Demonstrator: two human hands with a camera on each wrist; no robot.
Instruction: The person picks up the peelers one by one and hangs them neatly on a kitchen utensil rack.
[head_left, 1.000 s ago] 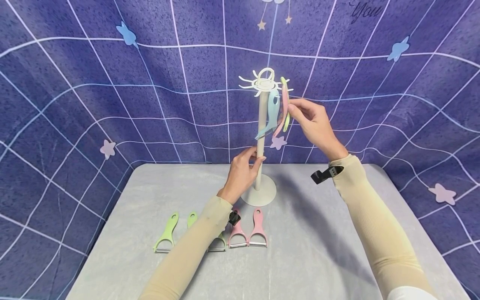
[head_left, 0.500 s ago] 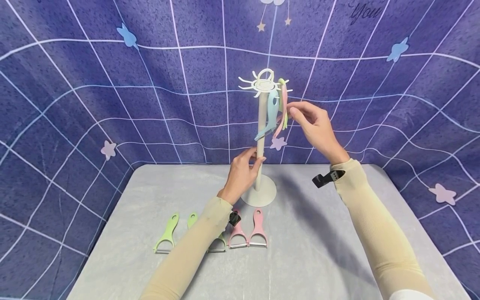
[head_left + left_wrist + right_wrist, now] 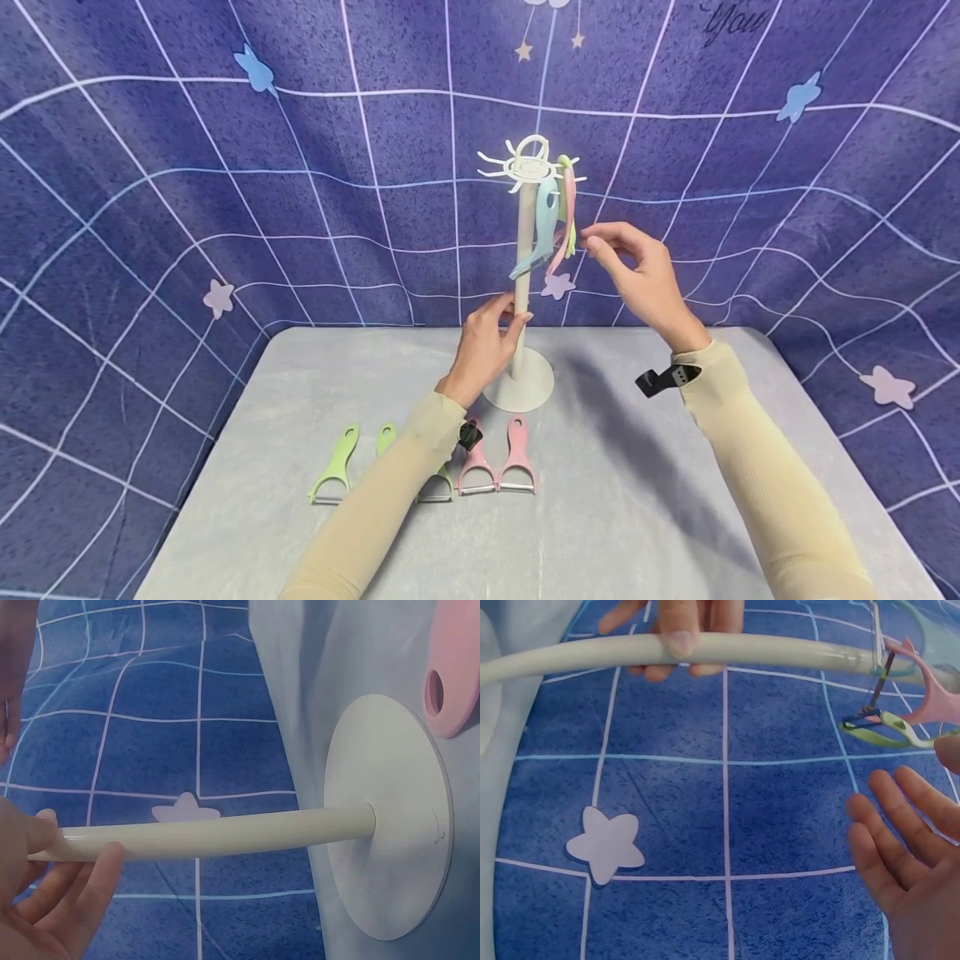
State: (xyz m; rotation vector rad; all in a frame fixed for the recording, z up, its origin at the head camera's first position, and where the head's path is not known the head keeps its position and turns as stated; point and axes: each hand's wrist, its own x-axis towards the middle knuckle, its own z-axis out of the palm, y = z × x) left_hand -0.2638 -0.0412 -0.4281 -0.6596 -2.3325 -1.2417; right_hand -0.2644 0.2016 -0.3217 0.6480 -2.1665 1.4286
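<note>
My left hand (image 3: 480, 346) holds the pole of a white hook stand (image 3: 534, 387), thumb and fingers around it. A light blue peeler (image 3: 546, 217), a pink peeler (image 3: 571, 196) and a green peeler (image 3: 573, 242), mostly behind the pink one, hang from hooks on the stand's right side. Just right of them is my right hand (image 3: 641, 271), thumb and index close together, holding nothing. In the right wrist view its other fingers (image 3: 896, 825) are loosely extended below the green and pink peelers (image 3: 930, 697).
Pink peelers (image 3: 517, 450) and green peelers (image 3: 341, 454) lie in a row on the grey table (image 3: 600, 533) in front of the stand. My left forearm (image 3: 390, 500) partly covers the row. A blue patterned cloth (image 3: 375, 208) rises behind the table.
My right hand has let go of the hanging pink peeler and drawn back to the right and down. The peelers have settled on their hooks. My left hand stays on the pole.
</note>
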